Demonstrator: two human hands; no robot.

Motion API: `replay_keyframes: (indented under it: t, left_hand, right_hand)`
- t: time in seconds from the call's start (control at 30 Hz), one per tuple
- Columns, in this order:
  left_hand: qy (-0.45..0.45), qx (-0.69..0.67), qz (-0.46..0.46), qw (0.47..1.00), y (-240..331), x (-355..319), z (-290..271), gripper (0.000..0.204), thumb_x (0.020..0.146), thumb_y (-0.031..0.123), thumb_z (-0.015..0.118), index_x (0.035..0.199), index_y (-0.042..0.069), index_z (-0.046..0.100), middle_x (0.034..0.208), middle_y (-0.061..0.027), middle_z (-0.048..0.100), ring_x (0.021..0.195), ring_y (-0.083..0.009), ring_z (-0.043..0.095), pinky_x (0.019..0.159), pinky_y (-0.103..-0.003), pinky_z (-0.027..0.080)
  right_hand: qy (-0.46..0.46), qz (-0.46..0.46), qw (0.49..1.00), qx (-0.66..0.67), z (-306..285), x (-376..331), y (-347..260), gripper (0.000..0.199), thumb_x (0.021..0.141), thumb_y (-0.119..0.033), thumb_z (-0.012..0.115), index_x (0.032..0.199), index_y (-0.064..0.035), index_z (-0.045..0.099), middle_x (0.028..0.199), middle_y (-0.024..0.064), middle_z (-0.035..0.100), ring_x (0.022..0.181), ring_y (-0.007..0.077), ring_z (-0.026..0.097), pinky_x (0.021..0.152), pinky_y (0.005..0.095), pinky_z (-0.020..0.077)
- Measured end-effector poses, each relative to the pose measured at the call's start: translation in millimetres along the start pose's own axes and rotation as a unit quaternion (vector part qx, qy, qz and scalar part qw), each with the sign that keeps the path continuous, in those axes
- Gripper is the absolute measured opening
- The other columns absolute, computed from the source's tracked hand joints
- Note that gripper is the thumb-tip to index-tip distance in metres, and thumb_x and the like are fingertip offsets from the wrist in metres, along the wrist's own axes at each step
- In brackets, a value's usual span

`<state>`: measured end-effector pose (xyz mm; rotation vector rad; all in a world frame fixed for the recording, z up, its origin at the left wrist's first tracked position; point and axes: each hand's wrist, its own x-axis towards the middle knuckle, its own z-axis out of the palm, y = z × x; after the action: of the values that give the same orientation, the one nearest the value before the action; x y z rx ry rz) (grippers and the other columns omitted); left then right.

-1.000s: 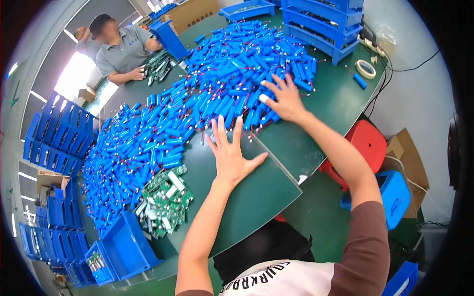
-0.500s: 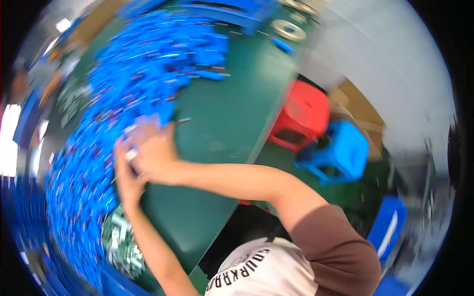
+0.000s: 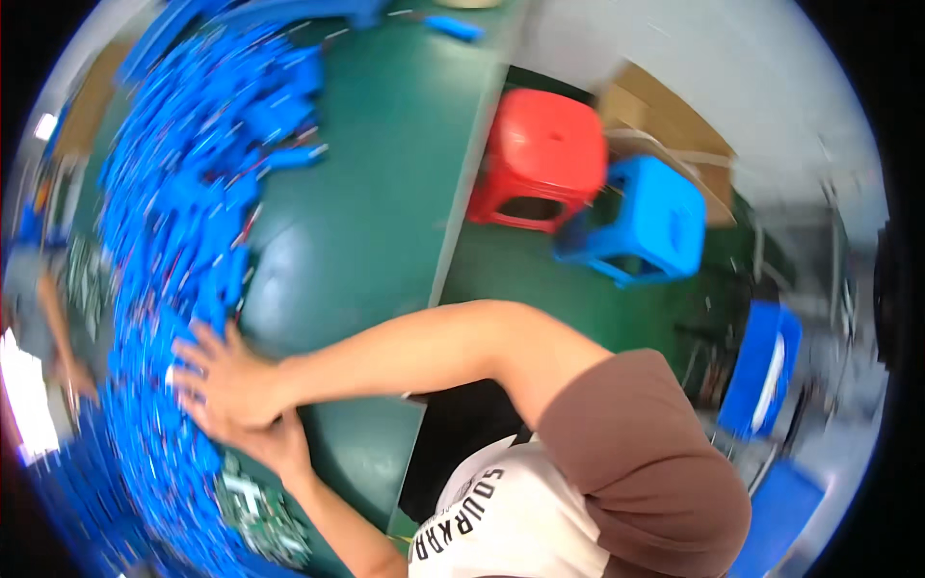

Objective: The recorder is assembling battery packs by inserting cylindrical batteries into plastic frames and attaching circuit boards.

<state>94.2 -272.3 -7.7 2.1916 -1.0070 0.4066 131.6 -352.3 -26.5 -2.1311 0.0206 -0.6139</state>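
A long heap of small blue wrapped pieces with thin red and pale wire-like ends covers the left of the green table. My right hand lies on the heap's near right side, open, with its fingers spread over the pieces. Just below it, my left hand presses against the same edge. Its fingers stretch out flat and are partly hidden under the right hand. Beside my left wrist is a pile of green circuit boards with white parts. Neither hand visibly grips a piece.
Right of the table stand a red stool, a blue stool and a cardboard box. A blue tray sits at the far end, near a loose blue piece. Another person's arm shows at far left.
Both my hands have moved nearer and left along the heap's edge, and my right fingers now spread apart. The view has shifted, so the stools and table appear higher and further left.
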Motion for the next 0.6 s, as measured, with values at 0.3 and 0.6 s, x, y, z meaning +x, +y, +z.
replay_keyframes:
  t: [0.3, 0.6]
  left_hand:
    - [-0.012, 0.153, -0.049, 0.987, -53, -8, -40, 0.08, 0.082, 0.025, 0.081, 0.151, 0.009, 0.044, 0.157, -0.0135, 0.042, 0.148, -0.0361, 0.033, 0.119, -0.053, 0.024]
    - [0.008, 0.013, 0.069, 0.998, 5, -41, -27, 0.039, 0.072, 0.005, 0.081, 0.11, 0.006, 0.069, 0.12, -0.0127, 0.063, 0.124, -0.0343, 0.058, 0.107, -0.049, 0.043]
  right_hand:
    - [-0.133, -0.114, 0.966, 0.189, -44, 13, 13, 0.051, 0.093, -0.022, 0.061, 0.137, 0.0037, 0.054, 0.141, 0.0239, 0.053, 0.135, 0.0351, 0.049, 0.114, 0.0426, 0.0381]
    - [-0.046, 0.074, 0.936, 0.341, -95, 37, 37, 0.026, 0.091, -0.005, 0.063, 0.116, 0.003, 0.065, 0.082, 0.0074, 0.067, 0.062, 0.0092, 0.063, 0.039, 0.0199, 0.0336]
